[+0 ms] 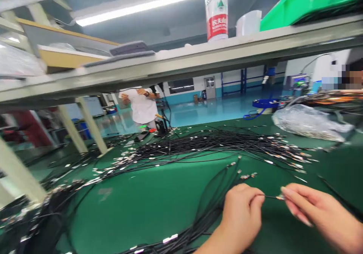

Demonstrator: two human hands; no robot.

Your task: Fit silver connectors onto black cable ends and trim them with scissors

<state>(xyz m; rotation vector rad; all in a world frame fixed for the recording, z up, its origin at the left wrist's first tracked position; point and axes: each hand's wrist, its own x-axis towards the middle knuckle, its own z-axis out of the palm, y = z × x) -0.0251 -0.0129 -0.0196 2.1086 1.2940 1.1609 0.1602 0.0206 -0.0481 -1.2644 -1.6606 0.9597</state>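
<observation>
My left hand (241, 212) is closed around a thin black cable (270, 197), whose short end stretches across to the right. At that end my right hand (320, 208) pinches a small light-coloured tip between thumb and forefinger; its exact form is too small to make out. Below and behind the left hand runs a loose bundle of black cables (195, 225) with white labels. Several of their ends, with small connectors (245, 177), stick up beyond the left knuckles.
A long pile of black cables (198, 144) lies across the green table (136, 205). More cables (48, 216) lie at the left. A plastic bag (309, 121) sits at back right. Overhead, a shelf (170, 63) carries a green bin (312, 4). Beyond stands a person (143, 108).
</observation>
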